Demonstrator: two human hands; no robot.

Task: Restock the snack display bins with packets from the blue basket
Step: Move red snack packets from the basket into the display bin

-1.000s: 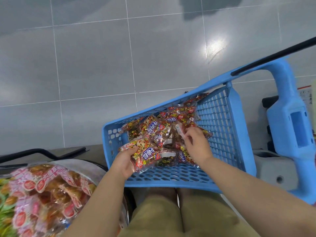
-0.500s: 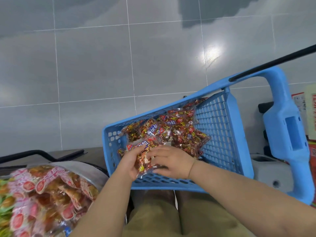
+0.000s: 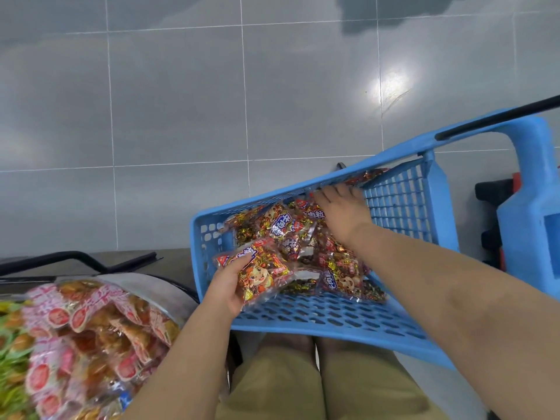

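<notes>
Red packet [image 3: 263, 275] in left hand [image 3: 225, 287], thumb atop

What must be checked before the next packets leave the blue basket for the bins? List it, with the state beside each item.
1. Left hand grip on the held packet: ok, thumb on top, fingers curled round its edge.
2. Right hand grip: cannot tell; it reaches to the far wall with its fingertips among the packets.
3. Stock in the blue basket: ok, a pile of loose packets lies inside.
4. Basket support: cannot tell; it sits tilted above the person's legs, and its underside is hidden.
5. Room in the display bin: cannot tell; pink packets are heaped in it, and the view is blurred.
</notes>
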